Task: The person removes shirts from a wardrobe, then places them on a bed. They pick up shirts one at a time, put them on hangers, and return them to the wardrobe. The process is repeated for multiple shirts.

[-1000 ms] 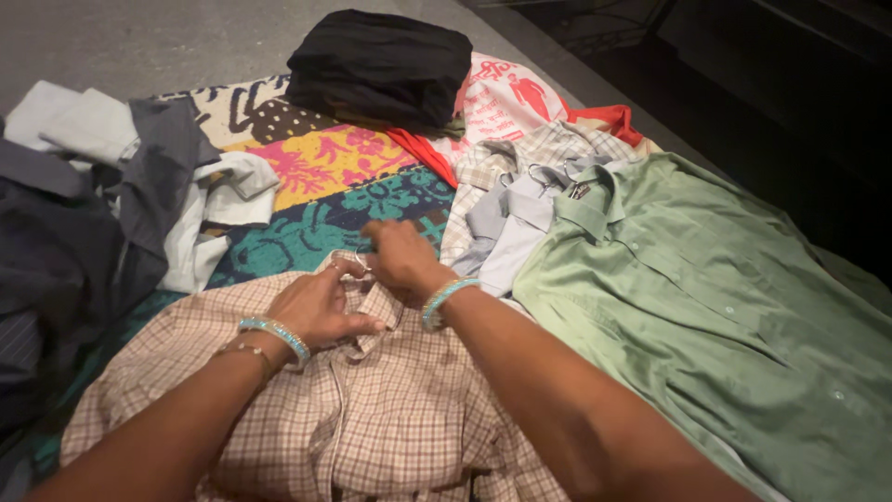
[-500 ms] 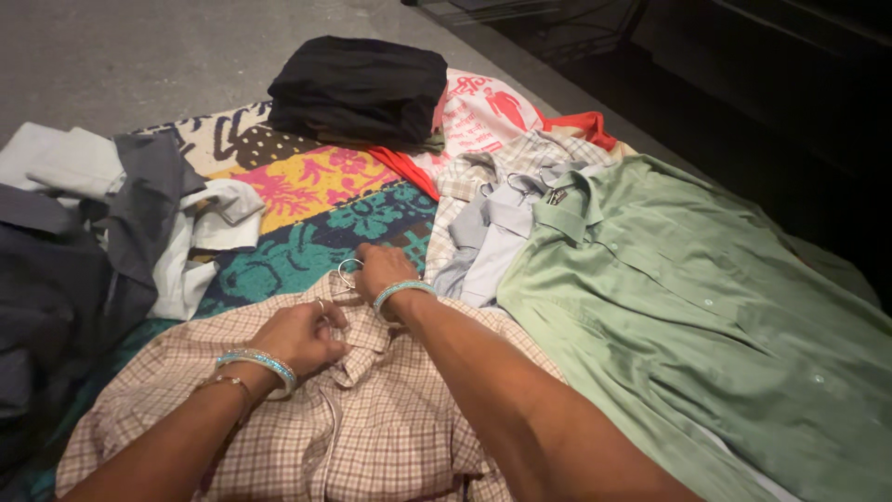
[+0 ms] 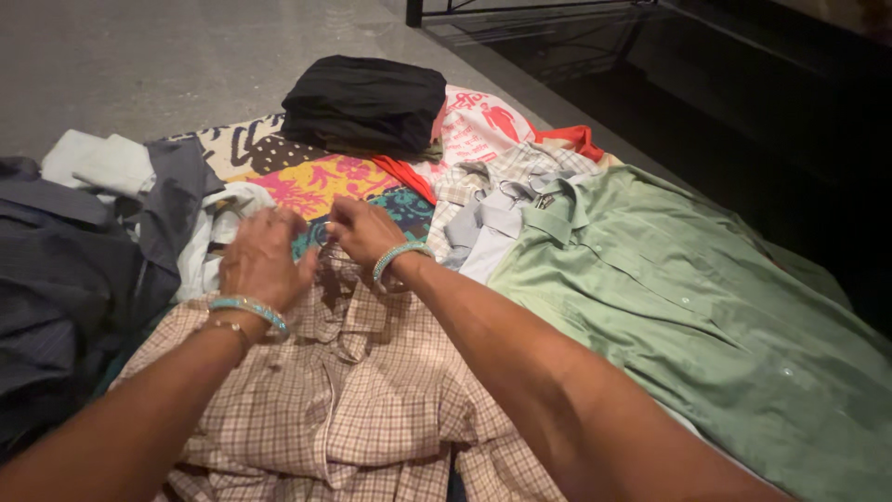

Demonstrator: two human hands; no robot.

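A tan and white checked shirt (image 3: pixel 353 400) lies spread in front of me on a patterned cloth (image 3: pixel 325 181). My left hand (image 3: pixel 263 256) and my right hand (image 3: pixel 364 231) meet at its collar (image 3: pixel 348 302), fingers pinching the fabric at the top edge. Each wrist wears a turquoise beaded bracelet. A pale green shirt (image 3: pixel 688 316) lies flat to the right, touching the checked one.
A folded black garment (image 3: pixel 364 100) sits at the far end. Dark grey clothes (image 3: pixel 65 279) and white ones (image 3: pixel 98 163) pile at the left. A white and red printed cloth (image 3: pixel 483 125) and a light checked shirt (image 3: pixel 492 186) lie behind. Grey floor beyond, dark furniture at right.
Both hands have moved up from the shirt's chest to its collar, the left hand rising beside the right. The camera has tilted slightly.
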